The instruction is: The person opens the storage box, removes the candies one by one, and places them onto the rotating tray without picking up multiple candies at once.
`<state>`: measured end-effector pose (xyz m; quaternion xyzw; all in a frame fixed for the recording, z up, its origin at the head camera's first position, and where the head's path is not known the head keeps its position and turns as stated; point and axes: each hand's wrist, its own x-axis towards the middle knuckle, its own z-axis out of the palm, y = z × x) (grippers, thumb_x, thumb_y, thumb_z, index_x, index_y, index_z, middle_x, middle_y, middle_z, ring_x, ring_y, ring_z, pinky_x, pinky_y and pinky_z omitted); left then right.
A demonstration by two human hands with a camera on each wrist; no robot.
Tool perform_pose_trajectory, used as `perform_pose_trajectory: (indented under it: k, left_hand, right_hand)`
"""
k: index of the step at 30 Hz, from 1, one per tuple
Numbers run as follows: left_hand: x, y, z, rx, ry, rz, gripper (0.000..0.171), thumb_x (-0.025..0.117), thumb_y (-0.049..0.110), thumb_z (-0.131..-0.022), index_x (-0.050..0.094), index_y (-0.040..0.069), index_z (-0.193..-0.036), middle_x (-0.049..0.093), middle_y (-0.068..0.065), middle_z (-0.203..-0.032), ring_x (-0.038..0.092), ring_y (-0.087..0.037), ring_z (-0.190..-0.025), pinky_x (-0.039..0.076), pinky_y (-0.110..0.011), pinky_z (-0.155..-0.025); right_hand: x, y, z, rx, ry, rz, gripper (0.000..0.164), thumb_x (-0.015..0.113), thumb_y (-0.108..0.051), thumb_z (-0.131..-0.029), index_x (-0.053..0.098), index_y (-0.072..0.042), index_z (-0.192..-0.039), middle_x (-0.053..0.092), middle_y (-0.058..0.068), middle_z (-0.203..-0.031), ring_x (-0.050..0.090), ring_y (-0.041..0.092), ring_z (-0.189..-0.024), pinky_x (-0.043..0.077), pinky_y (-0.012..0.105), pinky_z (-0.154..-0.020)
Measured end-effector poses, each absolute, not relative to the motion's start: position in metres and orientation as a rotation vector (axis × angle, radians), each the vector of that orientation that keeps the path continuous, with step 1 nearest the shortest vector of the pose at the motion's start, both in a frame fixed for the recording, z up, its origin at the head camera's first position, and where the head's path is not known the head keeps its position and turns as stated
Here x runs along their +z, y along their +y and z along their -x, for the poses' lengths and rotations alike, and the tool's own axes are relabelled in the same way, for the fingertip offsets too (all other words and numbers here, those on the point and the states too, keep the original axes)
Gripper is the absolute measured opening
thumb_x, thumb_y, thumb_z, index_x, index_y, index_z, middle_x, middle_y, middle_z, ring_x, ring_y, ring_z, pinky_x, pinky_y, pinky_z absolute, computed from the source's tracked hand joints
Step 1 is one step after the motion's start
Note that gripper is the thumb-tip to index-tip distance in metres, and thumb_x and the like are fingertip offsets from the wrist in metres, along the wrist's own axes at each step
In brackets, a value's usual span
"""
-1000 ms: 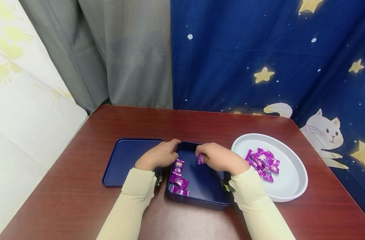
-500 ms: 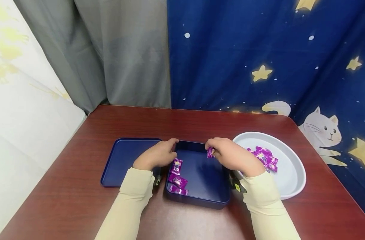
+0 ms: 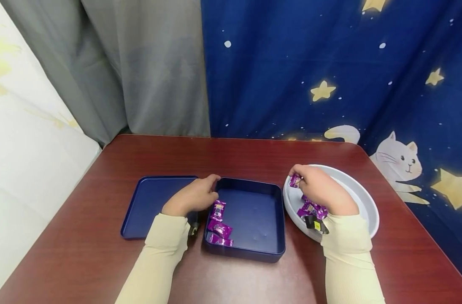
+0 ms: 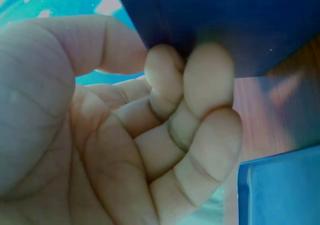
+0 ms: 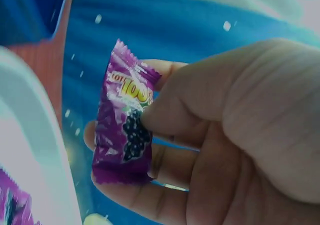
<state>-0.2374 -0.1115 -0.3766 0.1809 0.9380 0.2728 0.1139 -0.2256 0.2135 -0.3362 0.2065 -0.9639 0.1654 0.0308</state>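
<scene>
Over the white oval tray [image 3: 361, 192], my right hand [image 3: 323, 188] pinches a purple-wrapped candy [image 5: 117, 140] between thumb and fingers. Grapes are printed on its wrapper. Several more purple candies [image 3: 310, 209] lie on the tray below, partly hidden by the hand and wrist. At the left side of a dark blue square box [image 3: 249, 254], near its far corner, my left hand [image 3: 193, 197] grips the wall with curled fingers. Inside the box, along its left side, three wrapped candies [image 3: 220, 229] form a column.
A flat dark blue lid or tray [image 3: 151, 207] lies left of the box, partly under the left hand and forearm. Everything stands on a reddish-brown table [image 3: 82, 245]. Grey and blue star-patterned curtains [image 3: 268, 76] hang behind it.
My right hand has moved right, from over the box to over the white tray, holding the candy throughout. The left hand stays on the box; the head view has shifted slightly.
</scene>
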Motion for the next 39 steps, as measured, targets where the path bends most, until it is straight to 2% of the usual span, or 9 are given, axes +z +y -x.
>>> perform_pose_trajectory:
  k: [5,9,14,21,32,39]
  left_hand:
    - [-0.378,-0.113,0.237,0.808,2.754,-0.525,0.051,0.053,0.018,-0.089,0.040,0.008,-0.138,0.058,-0.011,-0.116,0.053,-0.020,-0.087,0.049,-0.043,-0.085]
    - [-0.379,-0.114,0.237,0.808,2.755,-0.527,0.051,0.053,0.018,-0.089,0.040,0.008,-0.137,0.058,-0.012,-0.117,0.053,-0.019,-0.086,0.049,-0.044,-0.085]
    - [-0.378,-0.113,0.237,0.803,2.760,-0.530,0.050,0.053,0.019,-0.089,0.041,0.008,-0.137,0.059,-0.011,-0.113,0.053,-0.019,-0.083,0.049,-0.042,-0.082]
    - [-0.378,-0.113,0.238,0.811,2.749,-0.526,0.050,0.053,0.018,-0.090,0.041,0.008,-0.137,0.058,-0.010,-0.110,0.053,-0.018,-0.080,0.048,-0.038,-0.077]
    - [-0.377,-0.112,0.238,0.805,2.753,-0.534,0.050,0.053,0.018,-0.090,0.041,0.008,-0.137,0.059,-0.010,-0.110,0.053,-0.018,-0.081,0.048,-0.039,-0.077]
    - [-0.377,-0.112,0.238,0.789,2.765,-0.538,0.049,0.054,0.019,-0.090,0.042,0.008,-0.136,0.059,-0.010,-0.112,0.053,-0.019,-0.086,0.048,-0.040,-0.080]
  right_hand:
    - [-0.344,0.232,0.229,0.492,-3.027,-0.517,0.027,0.050,0.000,-0.085,0.062,-0.002,-0.109,0.064,0.016,-0.099,0.055,0.029,-0.090,0.043,0.055,-0.092]
    - [-0.348,0.242,0.229,0.496,-3.081,-0.432,0.026,0.053,-0.002,-0.086,0.062,-0.003,-0.111,0.064,0.016,-0.101,0.056,0.029,-0.090,0.043,0.056,-0.092]
    - [-0.350,0.250,0.229,0.499,-3.139,-0.367,0.027,0.052,-0.001,-0.084,0.062,-0.002,-0.109,0.065,0.017,-0.097,0.057,0.028,-0.083,0.046,0.054,-0.086]
    - [-0.357,0.262,0.231,0.510,-3.206,-0.310,0.027,0.051,0.000,-0.082,0.063,-0.001,-0.106,0.064,0.014,-0.088,0.055,0.024,-0.074,0.045,0.043,-0.071]
    - [-0.362,0.270,0.233,0.550,-3.276,-0.184,0.032,0.051,0.003,-0.079,0.060,0.001,-0.110,0.062,0.017,-0.088,0.054,0.026,-0.075,0.045,0.045,-0.071]
    - [-0.363,0.271,0.232,0.544,-3.284,-0.175,0.038,0.050,0.001,-0.080,0.058,0.002,-0.117,0.061,0.025,-0.102,0.055,0.030,-0.083,0.045,0.054,-0.081]
